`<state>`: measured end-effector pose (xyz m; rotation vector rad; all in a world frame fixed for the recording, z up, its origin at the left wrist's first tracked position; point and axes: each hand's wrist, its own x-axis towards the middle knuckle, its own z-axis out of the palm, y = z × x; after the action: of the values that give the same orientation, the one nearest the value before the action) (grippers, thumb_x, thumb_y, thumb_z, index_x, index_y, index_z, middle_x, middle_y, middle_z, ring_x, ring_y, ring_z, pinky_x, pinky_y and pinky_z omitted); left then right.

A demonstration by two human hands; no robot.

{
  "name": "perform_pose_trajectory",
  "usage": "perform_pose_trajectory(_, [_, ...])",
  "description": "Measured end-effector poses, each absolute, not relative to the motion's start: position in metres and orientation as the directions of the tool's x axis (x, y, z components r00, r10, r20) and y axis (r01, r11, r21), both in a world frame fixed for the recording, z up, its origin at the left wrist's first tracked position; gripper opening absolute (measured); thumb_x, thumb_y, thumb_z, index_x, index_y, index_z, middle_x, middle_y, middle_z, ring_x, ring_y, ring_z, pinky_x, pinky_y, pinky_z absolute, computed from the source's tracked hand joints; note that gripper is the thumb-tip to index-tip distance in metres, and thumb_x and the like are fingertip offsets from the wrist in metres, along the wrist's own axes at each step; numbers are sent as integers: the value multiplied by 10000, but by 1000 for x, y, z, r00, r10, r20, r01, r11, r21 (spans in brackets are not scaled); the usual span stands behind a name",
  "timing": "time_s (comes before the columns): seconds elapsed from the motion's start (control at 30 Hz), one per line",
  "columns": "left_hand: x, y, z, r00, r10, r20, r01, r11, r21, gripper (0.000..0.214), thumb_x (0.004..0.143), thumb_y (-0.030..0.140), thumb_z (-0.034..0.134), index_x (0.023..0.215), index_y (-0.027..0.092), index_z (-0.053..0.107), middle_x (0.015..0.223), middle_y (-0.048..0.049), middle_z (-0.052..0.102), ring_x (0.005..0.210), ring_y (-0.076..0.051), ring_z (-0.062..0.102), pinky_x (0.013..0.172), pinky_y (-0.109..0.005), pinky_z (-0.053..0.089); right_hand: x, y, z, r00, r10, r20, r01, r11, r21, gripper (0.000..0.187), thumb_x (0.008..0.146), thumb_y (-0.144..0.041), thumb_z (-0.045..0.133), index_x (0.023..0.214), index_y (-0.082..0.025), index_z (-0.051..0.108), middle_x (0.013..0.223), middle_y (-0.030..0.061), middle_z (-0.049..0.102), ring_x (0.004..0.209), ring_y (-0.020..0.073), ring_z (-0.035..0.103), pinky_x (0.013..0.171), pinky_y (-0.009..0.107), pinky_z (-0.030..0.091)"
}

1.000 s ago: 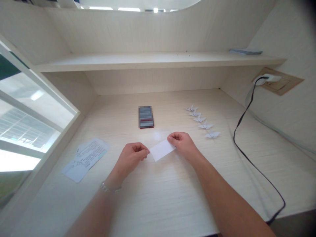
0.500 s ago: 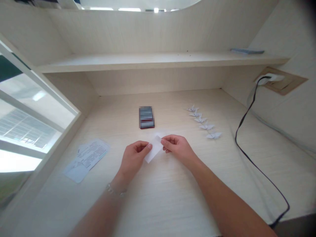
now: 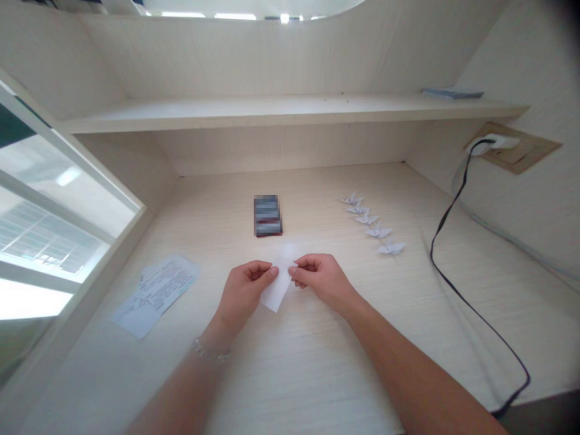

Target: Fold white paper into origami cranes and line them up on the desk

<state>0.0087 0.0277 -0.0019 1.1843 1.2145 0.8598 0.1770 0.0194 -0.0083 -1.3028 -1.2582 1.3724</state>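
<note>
A small white sheet of paper (image 3: 277, 293) is held up over the desk between my two hands. My left hand (image 3: 248, 289) pinches its left edge between thumb and fingers. On the opposite edge, my right hand (image 3: 321, 275) has the paper between thumb and curled fingertips. The sheet looks narrow and slants toward me; whether it is creased cannot be made out. To the right, several folded paper cranes (image 3: 379, 232) stand in a slanting row. Just beyond my hands lies a dark phone-sized rectangle (image 3: 267, 215), its surface blurred out.
Printed papers (image 3: 156, 295) lie at the left of the pale wooden desk (image 3: 290, 374). A black cable (image 3: 457, 290) runs from a wall socket (image 3: 516, 148) down the right side. Across the back is a shelf (image 3: 290, 115) with a flat bluish item (image 3: 453, 93) on it.
The paper has turned to a more upright slant and come slightly nearer to me. My right hand has shifted a little down and left; both hands still grip the sheet.
</note>
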Motion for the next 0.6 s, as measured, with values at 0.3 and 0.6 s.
perform_pose_trajectory(0.3, [5,28,-1,237,944,-229,149,197,969,258,666,367,643,772,133,666,722,-55,682,601,-148,587,531,-236,425,179,21,-8,-134,970,-202,-11,-205,-979,253,651,-327,677,803,-127,646,587,24,620,543,116,579,550,253,488])
perform_pose_trajectory(0.6, [3,26,2,293,930,-223,33,223,974,234,645,287,673,824,137,671,742,-51,686,619,-144,593,559,-239,430,184,20,0,-198,964,-176,20,-176,-984,250,641,-314,683,799,-122,655,593,26,627,551,115,585,546,255,486])
